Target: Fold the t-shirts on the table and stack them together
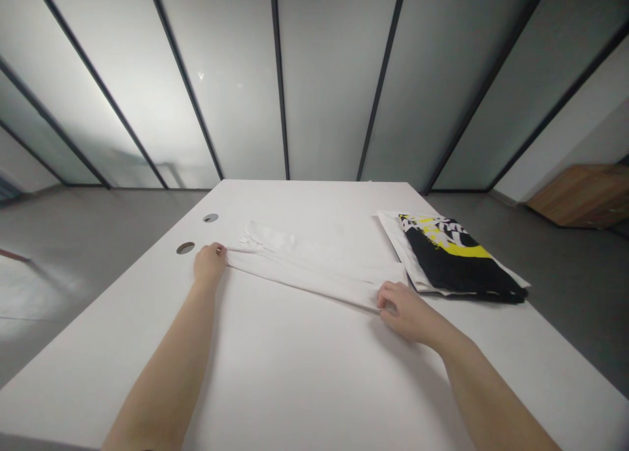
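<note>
A white garment (pixel 314 273) lies spread across the white table, its near edge stretched in a slanting line between my two hands. My left hand (pixel 210 262) pinches the edge at the left end, close to a round hole in the table. At the right end, my right hand (pixel 400 309) grips the lower corner between thumb and fingers. The far part of the cloth is rumpled. Which kind of garment it is, I cannot make out.
Right of the garment lies a stack of folded clothes (pixel 452 257), white below and black with a yellow print on top. The white table (pixel 285 379) has two round holes near its left edge. Frosted glass panels (pixel 324 77) stand behind it. A wooden cabinet (pixel 582 195) is at far right.
</note>
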Demonstrator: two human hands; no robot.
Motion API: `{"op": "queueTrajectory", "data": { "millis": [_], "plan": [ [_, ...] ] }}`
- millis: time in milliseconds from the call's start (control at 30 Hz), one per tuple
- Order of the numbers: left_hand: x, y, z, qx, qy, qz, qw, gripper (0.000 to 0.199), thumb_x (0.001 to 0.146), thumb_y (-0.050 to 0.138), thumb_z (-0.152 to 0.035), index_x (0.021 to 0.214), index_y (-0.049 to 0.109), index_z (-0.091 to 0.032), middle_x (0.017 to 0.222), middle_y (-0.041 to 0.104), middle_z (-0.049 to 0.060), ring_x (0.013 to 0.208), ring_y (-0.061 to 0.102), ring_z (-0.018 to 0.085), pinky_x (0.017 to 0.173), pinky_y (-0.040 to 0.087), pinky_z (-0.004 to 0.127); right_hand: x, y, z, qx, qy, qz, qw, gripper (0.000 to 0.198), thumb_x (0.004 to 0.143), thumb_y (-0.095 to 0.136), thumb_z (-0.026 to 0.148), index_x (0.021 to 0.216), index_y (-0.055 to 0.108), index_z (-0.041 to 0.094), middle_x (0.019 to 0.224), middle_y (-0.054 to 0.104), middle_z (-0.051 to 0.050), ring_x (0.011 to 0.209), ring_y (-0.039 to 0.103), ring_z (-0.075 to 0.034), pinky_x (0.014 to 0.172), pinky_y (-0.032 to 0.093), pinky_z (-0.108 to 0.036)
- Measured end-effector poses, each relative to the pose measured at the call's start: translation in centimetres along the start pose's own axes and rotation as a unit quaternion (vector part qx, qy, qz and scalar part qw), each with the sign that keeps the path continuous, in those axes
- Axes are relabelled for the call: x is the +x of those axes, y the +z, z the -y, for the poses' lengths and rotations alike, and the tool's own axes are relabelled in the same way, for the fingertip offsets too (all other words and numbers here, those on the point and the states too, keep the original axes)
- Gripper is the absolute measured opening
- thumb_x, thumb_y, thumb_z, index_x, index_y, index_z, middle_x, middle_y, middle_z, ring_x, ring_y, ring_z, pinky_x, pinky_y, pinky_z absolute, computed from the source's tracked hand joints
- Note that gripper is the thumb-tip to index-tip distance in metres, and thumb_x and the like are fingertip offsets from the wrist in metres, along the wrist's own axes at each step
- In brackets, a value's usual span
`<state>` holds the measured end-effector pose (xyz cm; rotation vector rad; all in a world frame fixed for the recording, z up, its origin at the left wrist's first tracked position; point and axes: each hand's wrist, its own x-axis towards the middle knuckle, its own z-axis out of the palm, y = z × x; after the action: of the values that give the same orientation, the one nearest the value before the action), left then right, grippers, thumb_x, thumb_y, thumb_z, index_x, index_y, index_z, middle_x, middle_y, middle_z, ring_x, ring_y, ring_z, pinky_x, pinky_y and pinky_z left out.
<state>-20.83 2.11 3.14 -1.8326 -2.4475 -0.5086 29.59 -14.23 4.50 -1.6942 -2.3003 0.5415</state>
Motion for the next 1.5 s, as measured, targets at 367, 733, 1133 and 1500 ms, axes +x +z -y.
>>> {"op": "queueTrajectory", "data": {
  "millis": [367,733,1133,1500],
  "plan": [
    [-8.0,1.9,-10.6,0.034,0.152,0.069,0.985,0.061,0.104,0.042,-0.061,0.133,0.067,-0.013,0.137,0.063,0.028,0.132,0.055,0.044,0.107,0.043,0.059,1.2,2.2,1.5,0.030,-0.008,-0.027,0.999,0.027,0.103,0.049,0.034,0.107,0.073,0.022,0.113,0.072,-0.012,0.108,0.065,-0.028,0.099,0.050,-0.041],
    [-5.5,3.3,-8.9,0.049,0.167,0.124,0.977,0.098,0.096,0.037,-0.082,0.167,0.035,-0.015,0.174,0.025,0.027,0.159,0.018,0.053,0.119,0.020,0.078,0.8,4.8,0.5,-0.058,0.031,-0.027,0.997,0.059,0.102,0.056,0.048,0.157,0.056,0.026,0.171,0.040,-0.009,0.160,0.027,-0.042,0.128,0.026,-0.058],
    [-4.4,1.9,-7.3,-0.005,0.222,0.040,0.974,0.048,0.098,0.057,-0.043,0.138,0.068,-0.020,0.153,0.057,0.019,0.148,0.043,0.042,0.122,0.030,0.060,2.2,3.8,-1.5,-0.058,0.089,-0.145,0.984,0.037,0.101,0.048,0.024,0.129,0.072,0.019,0.125,0.074,-0.014,0.117,0.067,-0.031,0.108,0.047,-0.046],
    [-6.6,1.8,-9.7,-0.119,0.447,0.104,0.880,0.025,0.097,0.064,-0.040,0.109,0.077,-0.023,0.105,0.072,0.011,0.102,0.066,0.028,0.098,0.050,0.043,3.2,3.5,-1.9,-0.027,0.096,-0.212,0.972,0.025,0.100,0.048,0.032,0.094,0.070,0.021,0.098,0.070,-0.011,0.097,0.064,-0.029,0.092,0.048,-0.041]
  ]
}}
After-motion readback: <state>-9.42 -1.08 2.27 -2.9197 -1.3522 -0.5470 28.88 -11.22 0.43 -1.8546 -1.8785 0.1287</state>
